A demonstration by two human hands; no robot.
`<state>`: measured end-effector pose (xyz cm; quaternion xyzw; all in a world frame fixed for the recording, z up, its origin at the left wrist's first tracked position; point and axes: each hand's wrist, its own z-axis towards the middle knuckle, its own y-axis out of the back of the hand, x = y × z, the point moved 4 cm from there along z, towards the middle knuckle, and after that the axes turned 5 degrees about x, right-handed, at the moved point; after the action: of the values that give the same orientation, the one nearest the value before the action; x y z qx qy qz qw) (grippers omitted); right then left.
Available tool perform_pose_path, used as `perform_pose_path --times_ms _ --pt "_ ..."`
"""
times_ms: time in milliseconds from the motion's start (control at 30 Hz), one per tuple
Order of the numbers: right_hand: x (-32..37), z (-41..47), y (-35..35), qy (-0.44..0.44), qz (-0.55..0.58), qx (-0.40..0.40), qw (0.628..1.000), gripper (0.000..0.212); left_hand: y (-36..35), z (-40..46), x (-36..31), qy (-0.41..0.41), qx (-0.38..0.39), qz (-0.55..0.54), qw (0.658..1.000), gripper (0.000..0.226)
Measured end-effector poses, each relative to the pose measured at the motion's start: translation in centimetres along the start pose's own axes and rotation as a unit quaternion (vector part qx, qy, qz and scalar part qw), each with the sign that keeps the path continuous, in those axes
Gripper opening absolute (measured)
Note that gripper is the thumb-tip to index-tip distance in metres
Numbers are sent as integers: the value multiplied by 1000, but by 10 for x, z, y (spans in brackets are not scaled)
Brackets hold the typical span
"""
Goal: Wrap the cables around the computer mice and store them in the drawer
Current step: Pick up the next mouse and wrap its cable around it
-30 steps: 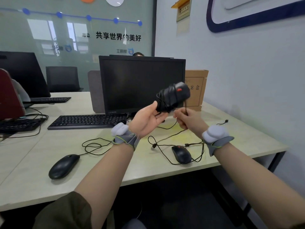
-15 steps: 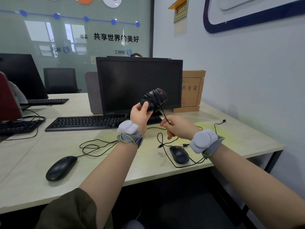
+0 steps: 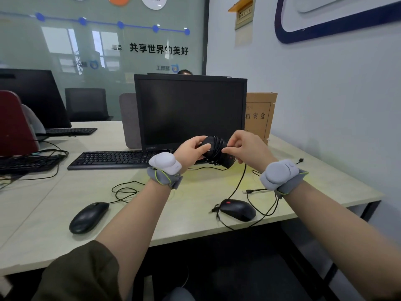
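Since the earlier frames, we see the held mouse (image 3: 213,149) lowered from its raised position and the right hand (image 3: 245,146) brought up to meet it. Nearest lie two unwrapped mice on the desk (image 3: 54,200): the left mouse (image 3: 89,217) and the red-wheeled mouse (image 3: 237,209), their cables loose. Above the desk, before the monitor (image 3: 191,111), the left hand (image 3: 191,149) clasps the held mouse while the right hand pinches its cable (image 3: 238,183). We judge it light, hard and smooth; the thin cord is springy, so grip the body's sides. It is black, banded with coils.
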<state>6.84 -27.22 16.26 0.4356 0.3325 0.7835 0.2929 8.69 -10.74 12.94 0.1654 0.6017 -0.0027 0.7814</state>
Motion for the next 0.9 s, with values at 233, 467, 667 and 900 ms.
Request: perform_pose_path --times_ms 233,467,667,900 --pt "-8 13 -7 -34 149 91 984 24 5 -13 9 48 113 -143 982 36" --pt "-15 23 -18 -53 279 293 913 13 16 -24 25 98 165 -242 951 21" --pt "-14 17 -24 -82 371 415 827 8 9 -34 26 120 252 -259 925 25" --pt "2 16 -12 -3 430 315 846 12 -1 -36 23 119 259 -265 921 26"
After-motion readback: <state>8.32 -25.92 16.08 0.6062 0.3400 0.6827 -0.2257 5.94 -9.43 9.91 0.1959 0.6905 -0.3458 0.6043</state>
